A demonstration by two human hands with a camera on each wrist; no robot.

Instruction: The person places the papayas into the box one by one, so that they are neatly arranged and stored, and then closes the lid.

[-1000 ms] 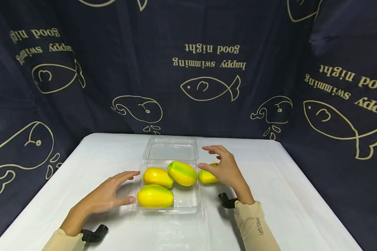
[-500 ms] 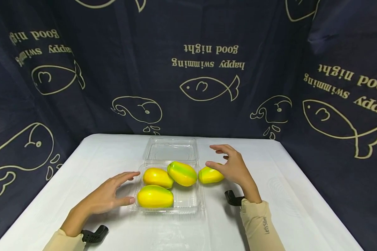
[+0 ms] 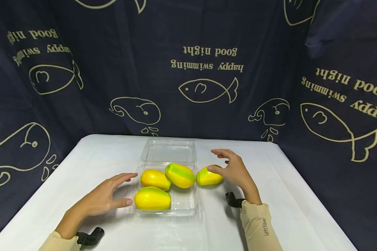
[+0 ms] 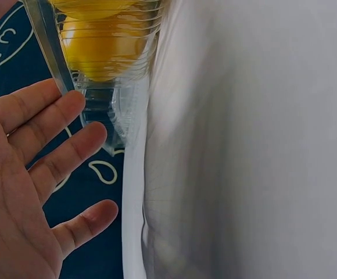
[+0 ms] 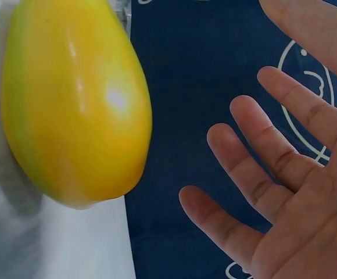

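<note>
A clear plastic clamshell box [image 3: 185, 205] stands with its hinged lid [image 3: 168, 152] folded back. Inside sit 3 yellow-green papayas: one at the front [image 3: 152, 198], one at the left rear [image 3: 155, 179], and one at the right rear [image 3: 180, 175] leaning on its neighbour. Another papaya [image 5: 78, 110] lies on the table just right of the box. My right hand [image 3: 234, 170] hovers over it with fingers spread, a gap showing between them in the right wrist view. At the box's left side, my left hand [image 3: 102, 198] holds its fingers [image 4: 70, 107] and thumb apart, fingertips right at the wall.
A white cloth covers the table [image 3: 270, 216]. Behind and along the sides hangs a dark blue curtain [image 3: 207, 115] with fish and whale drawings. Each wrist wears a black camera mount, one by the left hand [image 3: 91, 237] and one by the right [image 3: 234, 200].
My right hand has shifted right, away from the box, uncovering more of the papaya outside it. My left hand stays at the box's left side. The head view has tilted slightly.
</note>
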